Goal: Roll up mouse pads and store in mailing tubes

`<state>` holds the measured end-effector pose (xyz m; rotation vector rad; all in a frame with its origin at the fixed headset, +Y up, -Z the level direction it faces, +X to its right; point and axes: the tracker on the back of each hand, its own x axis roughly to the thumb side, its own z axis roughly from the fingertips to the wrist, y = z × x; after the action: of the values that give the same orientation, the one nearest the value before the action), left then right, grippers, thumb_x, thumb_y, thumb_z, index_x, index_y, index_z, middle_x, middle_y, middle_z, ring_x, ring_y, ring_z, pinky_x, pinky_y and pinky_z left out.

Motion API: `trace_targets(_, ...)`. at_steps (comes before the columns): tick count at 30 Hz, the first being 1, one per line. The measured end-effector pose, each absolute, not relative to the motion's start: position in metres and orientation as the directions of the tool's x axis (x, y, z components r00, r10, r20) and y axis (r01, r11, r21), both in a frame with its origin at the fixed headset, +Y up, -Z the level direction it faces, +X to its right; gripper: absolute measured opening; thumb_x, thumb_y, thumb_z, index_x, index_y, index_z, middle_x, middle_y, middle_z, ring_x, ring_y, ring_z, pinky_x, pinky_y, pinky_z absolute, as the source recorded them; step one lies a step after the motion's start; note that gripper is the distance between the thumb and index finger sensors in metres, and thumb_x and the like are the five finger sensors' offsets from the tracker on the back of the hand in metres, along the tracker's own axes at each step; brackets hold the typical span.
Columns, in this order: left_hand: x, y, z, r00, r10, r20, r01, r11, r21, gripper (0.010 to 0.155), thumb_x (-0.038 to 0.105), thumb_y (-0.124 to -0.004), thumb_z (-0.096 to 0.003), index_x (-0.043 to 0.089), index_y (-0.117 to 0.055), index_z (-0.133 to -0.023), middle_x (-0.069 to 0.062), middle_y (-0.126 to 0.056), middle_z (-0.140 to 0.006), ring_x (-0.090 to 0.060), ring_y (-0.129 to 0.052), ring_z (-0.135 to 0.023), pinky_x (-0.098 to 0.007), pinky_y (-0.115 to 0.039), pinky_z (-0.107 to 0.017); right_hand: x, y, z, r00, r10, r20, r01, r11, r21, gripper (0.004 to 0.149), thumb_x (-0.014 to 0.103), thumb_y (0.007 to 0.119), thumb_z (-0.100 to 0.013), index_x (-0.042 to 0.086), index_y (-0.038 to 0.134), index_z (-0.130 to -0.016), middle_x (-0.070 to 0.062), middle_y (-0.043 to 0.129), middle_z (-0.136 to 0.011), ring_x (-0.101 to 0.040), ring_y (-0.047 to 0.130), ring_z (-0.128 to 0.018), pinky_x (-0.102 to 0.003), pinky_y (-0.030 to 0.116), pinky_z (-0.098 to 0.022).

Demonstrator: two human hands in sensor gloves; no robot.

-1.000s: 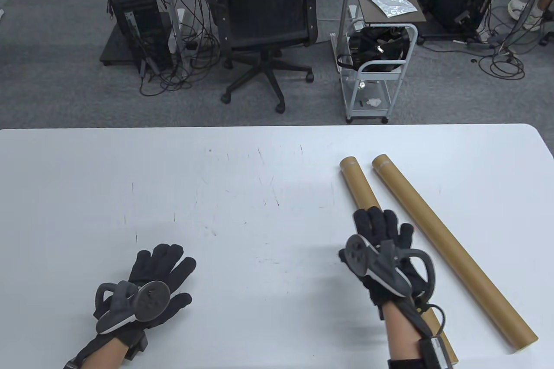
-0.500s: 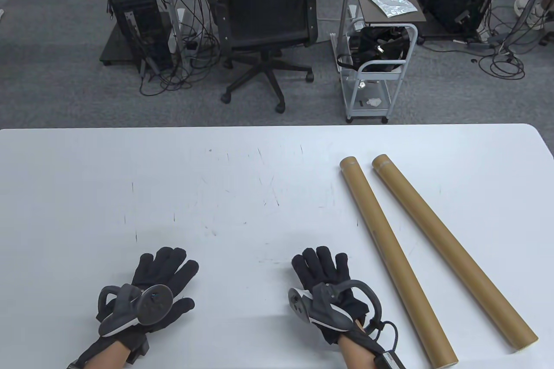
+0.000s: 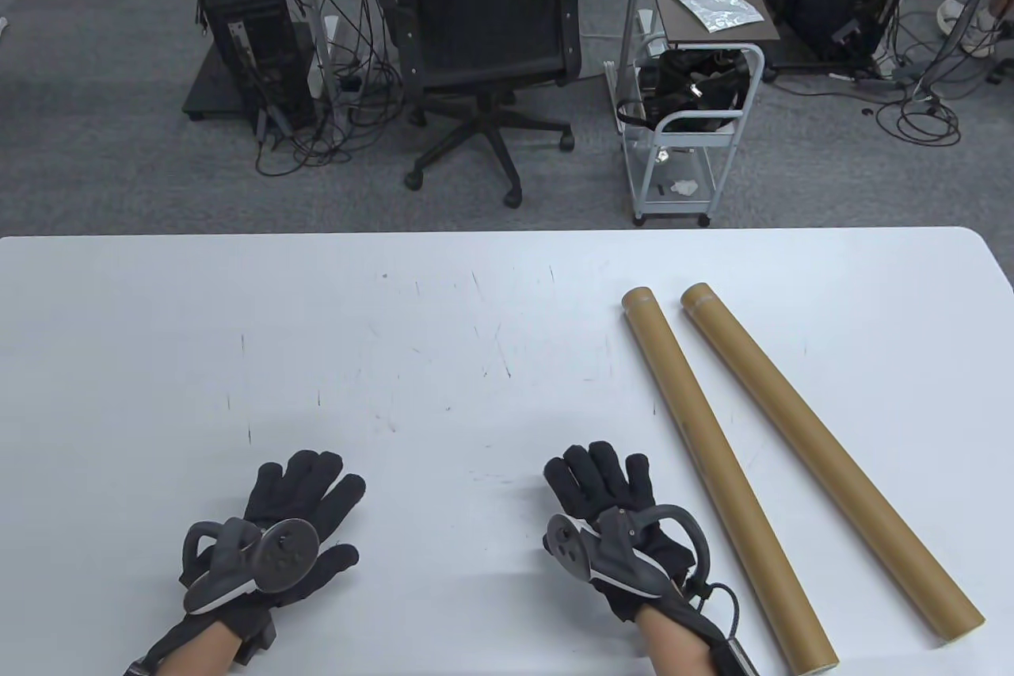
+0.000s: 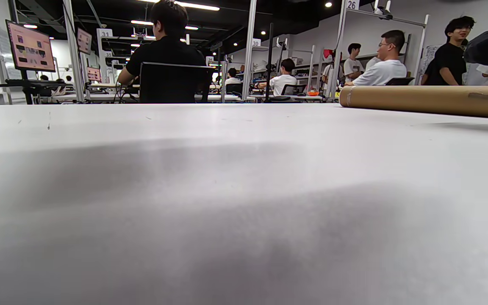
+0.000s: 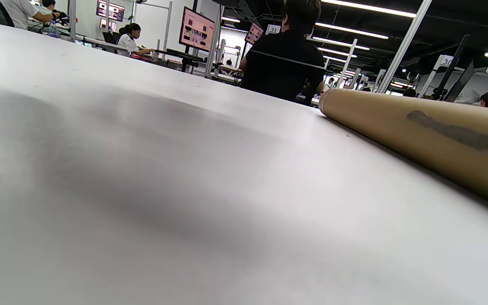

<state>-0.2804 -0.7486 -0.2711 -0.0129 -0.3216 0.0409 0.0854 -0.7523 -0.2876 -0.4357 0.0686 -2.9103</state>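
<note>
Two mailing tubes (image 3: 717,462) (image 3: 824,450) lie side by side on the table's (image 3: 444,327) right half, near ends hard to read. No mouse pad shows anywhere, so the job looks finished, or waiting on another pad. Your left hand (image 3: 289,529) rests flat, fingers spread, holding nothing; your right hand (image 3: 614,517) lies just beside the nearer tube, fingers relaxed, empty too.

Black office chair (image 3: 483,34) and white cart (image 3: 688,129) behind table (image 3: 396,311).
</note>
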Motion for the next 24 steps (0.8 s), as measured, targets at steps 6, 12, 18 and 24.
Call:
trace_targets(6,-0.2834,-0.7478,-0.2717,0.95,0.056,0.307,-0.052,0.998,-0.021,0.079,0.072,-0.061,-0.0358,0.052,-0.038,-0.109,0.014,-0.027,-0.124,-0.017,-0.025,-0.12,-0.049,-0.028,-0.091,0.0861,-0.7508,-0.2878,-0.937,-0.209,0.28,0.194,-0.978,-0.083,0.083,0.065,0.056,-0.04,0.034,0.024,-0.11,0.003,0.023,-0.121,-0.031,0.02,-0.111,-0.059,0.026,-0.079)
trace_targets(12,-0.2856,-0.7467,-0.2713,0.953,0.058,0.299,-0.054,0.998,-0.024,0.078,0.072,-0.06,-0.0359,0.052,-0.039,-0.108,0.015,-0.027,-0.124,-0.017,-0.024,-0.121,-0.05,-0.026,-0.091,0.0851,-0.7504,-0.2873,-0.936,-0.213,0.279,0.198,-0.977,-0.084,0.083,0.065,0.056,-0.041,0.034,0.024,-0.11,0.002,0.023,-0.121,-0.031,0.02,-0.111,-0.059,0.027,-0.079)
trace_targets(18,-0.2859,-0.7465,-0.2725,0.955,0.067,0.29,-0.058,0.998,-0.036,0.078,0.072,-0.06,-0.0361,0.053,-0.039,-0.108,0.015,-0.026,-0.124,-0.017,-0.024,-0.121,-0.05,-0.025,-0.091,0.0829,-0.7518,-0.2867,-0.93,-0.227,0.288,0.212,-0.974,-0.084,0.082,0.065,0.056,-0.041,0.034,0.025,-0.11,0.001,0.022,-0.12,-0.032,0.02,-0.111,-0.059,0.027,-0.079)
trace_targets(24,-0.2865,-0.7462,-0.2727,0.956,0.069,0.286,-0.061,0.997,-0.037,0.078,0.072,-0.06,-0.0361,0.053,-0.039,-0.108,0.015,-0.026,-0.124,-0.017,-0.023,-0.121,-0.05,-0.025,-0.091,0.0827,-0.7517,-0.2863,-0.93,-0.23,0.287,0.214,-0.973,-0.084,0.082,0.064,0.057,-0.041,0.033,0.025,-0.11,0.001,0.023,-0.12,-0.032,0.02,-0.111,-0.058,0.027,-0.079)
